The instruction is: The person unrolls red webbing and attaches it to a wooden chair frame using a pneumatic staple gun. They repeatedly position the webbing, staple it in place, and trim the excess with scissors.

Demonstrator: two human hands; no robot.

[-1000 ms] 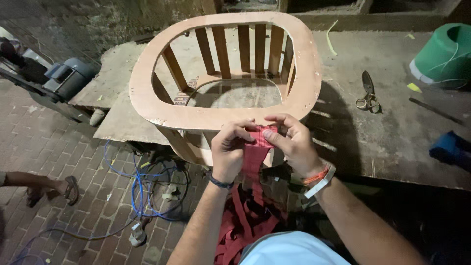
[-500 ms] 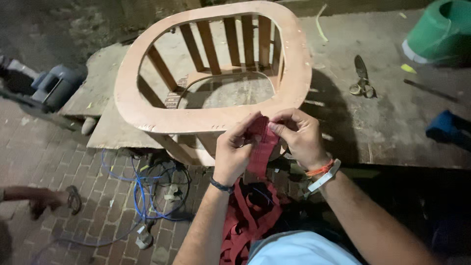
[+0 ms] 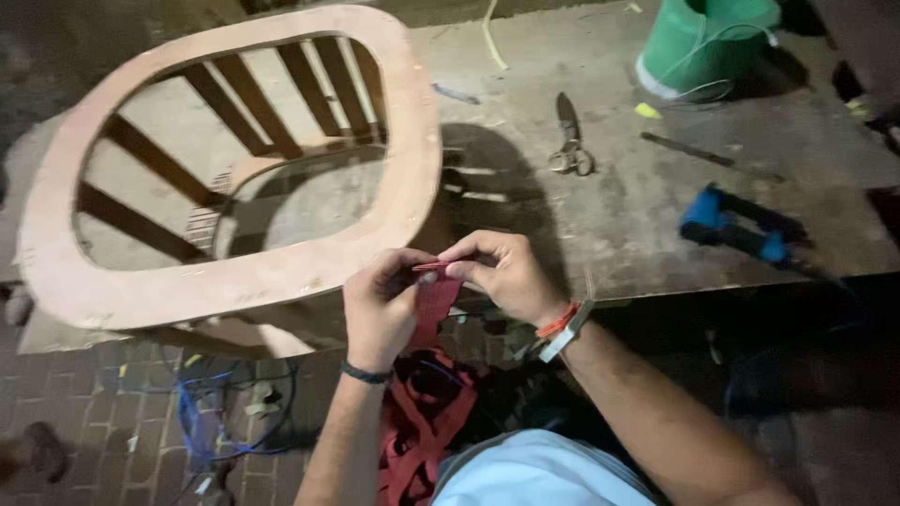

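pinching the red strap [image 3: 433, 300] at its top end, both hands hold it hanging straight down.

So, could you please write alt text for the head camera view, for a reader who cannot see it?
Two bare hands, left hand and right hand, pinch the end of a red webbing strap at the edge of a workbench, beside a curved wooden chair frame. Scissors, a blue tool and a green bucket lie on the bench.

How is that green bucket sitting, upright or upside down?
Upside down, it seems: the green bucket widens towards the workbench, with a pale rim at the bottom.
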